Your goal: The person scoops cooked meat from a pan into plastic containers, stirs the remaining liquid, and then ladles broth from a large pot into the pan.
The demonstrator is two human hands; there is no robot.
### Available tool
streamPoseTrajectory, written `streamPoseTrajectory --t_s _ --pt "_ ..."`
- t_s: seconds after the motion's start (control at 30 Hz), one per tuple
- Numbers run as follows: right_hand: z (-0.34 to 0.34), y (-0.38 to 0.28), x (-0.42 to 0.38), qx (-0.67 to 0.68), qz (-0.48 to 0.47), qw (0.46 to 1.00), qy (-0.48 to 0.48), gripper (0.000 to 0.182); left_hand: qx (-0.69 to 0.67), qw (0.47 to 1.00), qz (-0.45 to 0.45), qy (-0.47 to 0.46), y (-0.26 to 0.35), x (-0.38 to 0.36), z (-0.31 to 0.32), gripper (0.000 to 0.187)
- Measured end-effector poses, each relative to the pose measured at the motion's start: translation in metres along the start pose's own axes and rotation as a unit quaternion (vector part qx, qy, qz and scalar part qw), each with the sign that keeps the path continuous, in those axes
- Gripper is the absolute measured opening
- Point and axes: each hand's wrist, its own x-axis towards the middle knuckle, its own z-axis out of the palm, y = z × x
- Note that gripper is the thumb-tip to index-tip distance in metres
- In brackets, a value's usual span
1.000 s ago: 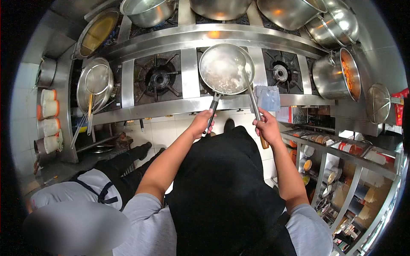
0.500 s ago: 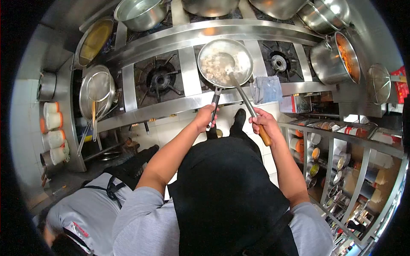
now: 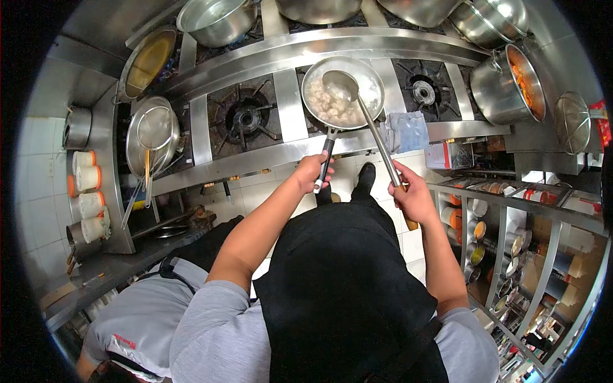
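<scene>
at the left, a mesh strainer (image 3: 155,125) sits over a metal bowl (image 3: 132,145), probably so that drips land inside. next comes a burner (image 3: 247,119), then the left hand (image 3: 310,172), its fingers curled firmly around the dark handle of the pan (image 3: 373,80). that grip likely steadies it against the ladle's push. the pan is over the front middle of the stove (image 3: 292,112), with pale chunks (image 3: 329,108) gathered toward its left and near side (what they are, i cannot tell). the ladle (image 3: 340,85) has its bowl in among them. a folded cloth (image 3: 407,132) lies on the stove's front edge, perhaps kept close for hot metal. beside it, the right hand (image 3: 412,191) is closed around the ladle near its wooden end, seemingly to stay back from the heat. farther right stands a tall pot (image 3: 495,89) with orange contents.
</scene>
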Motion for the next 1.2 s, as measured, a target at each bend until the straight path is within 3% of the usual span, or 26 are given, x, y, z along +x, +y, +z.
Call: streamPoseTrajectory --t_s 0.1,0.17,0.23,0.37,0.47,0.6,0.7,0.8,0.9,0.93,1.07,1.2 --pt "0.005 -0.010 -0.018 -0.070 -0.018 0.997 0.008 0.068 -0.001 1.000 0.003 0.002 0.000 -0.001 0.000 0.044" --pt "0.005 -0.009 -0.029 -0.168 -0.092 0.981 0.011 0.069 0.000 1.000 0.006 0.002 -0.002 0.000 0.000 0.044" --pt "0.010 -0.017 -0.043 -0.167 -0.045 0.985 0.001 0.069 -0.002 1.000 0.008 0.004 -0.003 0.002 0.000 0.045" --pt "0.016 0.004 -0.058 -0.193 -0.109 0.975 0.008 0.068 -0.008 1.000 0.010 0.006 -0.002 0.000 0.002 0.045" --pt "0.020 0.000 -0.060 -0.225 -0.053 0.973 0.008 0.066 -0.004 1.000 0.013 0.003 -0.003 0.000 0.003 0.044" --pt "0.016 0.020 -0.043 -0.258 -0.112 0.959 0.031 0.067 0.005 1.000 0.014 -0.003 -0.004 -0.001 0.001 0.043" --pt "0.015 0.013 -0.028 -0.228 -0.058 0.971 0.046 0.067 0.000 1.000 0.012 -0.004 -0.004 0.001 0.001 0.043" --pt "0.007 0.029 0.010 -0.263 -0.166 0.940 0.138 0.067 -0.003 1.000 0.016 0.004 -0.004 -0.001 0.002 0.042" --pt "-0.005 0.022 0.045 -0.315 -0.197 0.914 0.162 0.067 -0.010 1.000 0.017 0.007 -0.004 -0.002 0.004 0.042" --pt "-0.005 0.013 0.052 -0.316 -0.145 0.924 0.157 0.067 -0.009 1.000 0.018 0.008 -0.004 -0.002 0.003 0.042" --pt "-0.010 0.011 0.074 -0.338 -0.151 0.917 0.146 0.067 -0.012 1.000 0.021 0.005 -0.004 0.000 0.004 0.042" --pt "-0.006 0.021 0.093 -0.277 -0.138 0.945 0.104 0.066 -0.016 1.000 0.019 0.004 -0.006 0.002 0.003 0.041"
